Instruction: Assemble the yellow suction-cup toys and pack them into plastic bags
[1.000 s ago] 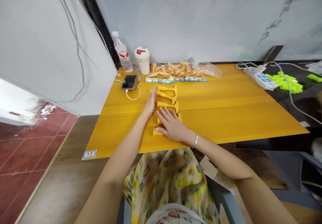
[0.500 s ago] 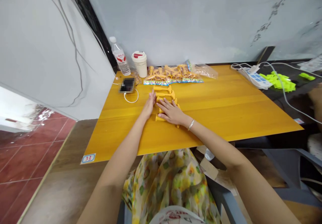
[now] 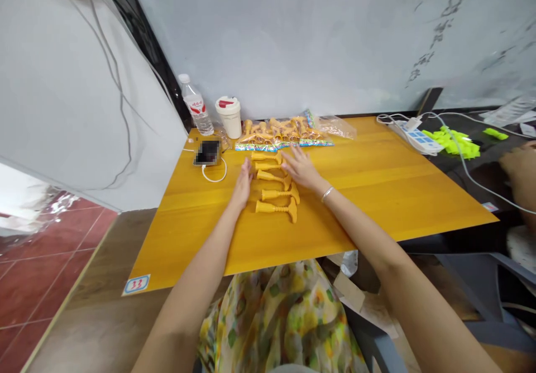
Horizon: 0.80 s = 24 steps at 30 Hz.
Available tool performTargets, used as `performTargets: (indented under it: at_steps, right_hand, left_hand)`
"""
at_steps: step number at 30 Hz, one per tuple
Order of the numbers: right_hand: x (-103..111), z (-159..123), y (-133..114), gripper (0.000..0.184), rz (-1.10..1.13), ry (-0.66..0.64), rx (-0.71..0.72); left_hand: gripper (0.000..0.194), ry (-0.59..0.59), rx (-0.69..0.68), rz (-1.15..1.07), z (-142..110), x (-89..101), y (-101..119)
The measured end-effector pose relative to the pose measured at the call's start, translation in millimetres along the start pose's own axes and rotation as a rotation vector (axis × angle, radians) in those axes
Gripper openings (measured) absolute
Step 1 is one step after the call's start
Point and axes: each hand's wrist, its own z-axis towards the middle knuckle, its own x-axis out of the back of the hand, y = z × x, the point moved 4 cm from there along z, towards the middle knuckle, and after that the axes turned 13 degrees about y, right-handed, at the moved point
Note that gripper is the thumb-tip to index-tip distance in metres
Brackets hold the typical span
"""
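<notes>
Several yellow plastic toy hammers lie in a column on the table, handles to the left and heads to the right. My left hand stands on its edge beside the handle ends, fingers stretched out, gripping nothing. My right hand is open at the heads of the far hammers, its fingers spread and partly covering them. Whether its fingertips press on a hammer I cannot tell. Behind the column, clear bags of more yellow hammers lie along the back of the table.
A water bottle, a lidded white cup and a phone on a white cable stand at the back left of the yellow table. To the right are a power strip, bright green pieces and another person's arm.
My right hand has lifted off the near hammers and moved away to the far ones, uncovering the near ones. My left hand stays by the handle ends. The camera view has shifted slightly.
</notes>
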Motion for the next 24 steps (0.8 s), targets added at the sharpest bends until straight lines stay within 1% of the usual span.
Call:
performTargets:
  at_steps: [4, 7, 10, 13, 15, 17, 18, 20, 22, 23, 24]
  right_hand:
    - [11, 30, 72, 0.054, -0.105, 0.161, -0.291]
    - [20, 44, 115, 0.051, -0.217, 0.201, -0.415]
    - [24, 53, 147, 0.046, -0.374, 0.159, -0.427]
    - [21, 60, 166, 0.048, -0.495, 0.067, -0.361]
    - [17, 63, 173, 0.052, -0.528, 0.016, -0.344]
    - [18, 65, 177, 0.058, -0.532, -0.006, -0.367]
    - [20, 65, 177, 0.059, -0.527, 0.004, -0.384]
    - [29, 65, 170, 0.060, -0.507, 0.075, -0.406]
    - [39, 62, 150, 0.059, -0.468, 0.186, -0.380]
    - [43, 59, 132, 0.059, -0.440, 0.240, -0.341]
    - [45, 55, 110, 0.059, -0.405, 0.274, -0.278]
  left_hand:
    - [0.081, 0.059, -0.004, -0.025, 2, 3.0, -2]
    - [0.082, 0.077, 0.011, -0.062, 1, 3.3, -3]
    - [0.079, 0.087, 0.012, -0.074, 0, 3.2, -4]
    - [0.076, 0.095, 0.020, -0.080, 1, 3.2, -5]
    - [0.076, 0.102, 0.026, -0.095, 1, 3.6, -6]
    - [0.076, 0.104, 0.026, -0.107, 1, 4.3, -6]
    - [0.076, 0.102, 0.025, -0.108, 1, 4.7, -6]
    - [0.075, 0.101, 0.023, -0.109, 2, 5.1, -7]
    - [0.074, 0.105, 0.031, -0.115, 2, 4.6, -7]
    - [0.074, 0.108, 0.037, -0.122, 3, 3.9, -7]
    - [0.073, 0.113, 0.045, -0.134, 3, 3.1, -7]
